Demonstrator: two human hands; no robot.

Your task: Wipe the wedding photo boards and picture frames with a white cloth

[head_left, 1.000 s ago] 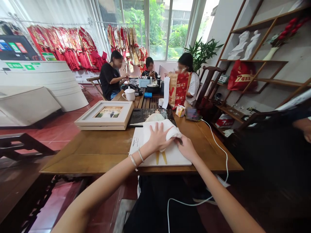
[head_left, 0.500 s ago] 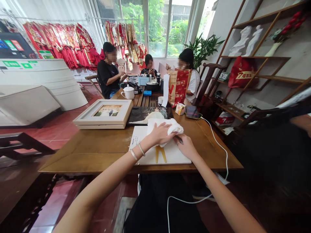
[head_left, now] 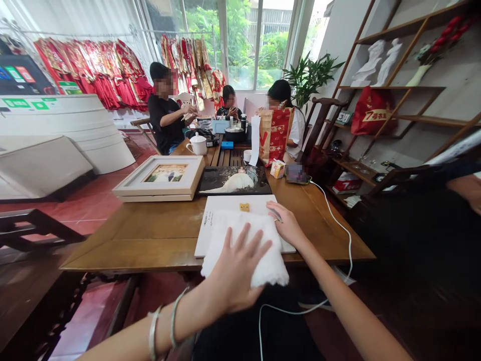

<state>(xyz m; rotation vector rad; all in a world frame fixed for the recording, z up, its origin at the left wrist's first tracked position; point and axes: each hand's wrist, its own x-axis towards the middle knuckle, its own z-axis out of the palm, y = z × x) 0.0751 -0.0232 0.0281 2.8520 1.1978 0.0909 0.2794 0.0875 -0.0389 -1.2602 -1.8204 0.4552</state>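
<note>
My left hand lies with fingers spread on top of a white cloth. This cloth covers the lower middle of a white flat board and hangs over its near edge. My right hand rests at the board's right edge, fingers stretched over its surface, with something greyish, perhaps a ring, at one finger. Above the cloth shows the top of a small yellow piece on the board; its lower part is hidden. Printed text runs along the board's left side.
Behind the board lie a dark wedding picture panel and a stacked pale picture frame. A paper bag, small box, phone with white cable, and lidded mug stand farther back. Three people sit beyond.
My left hand has drawn the cloth towards me from the board's far side, and the cloth has spread out. The yellow piece's legs are now covered. My right hand stays near the board's right edge.
</note>
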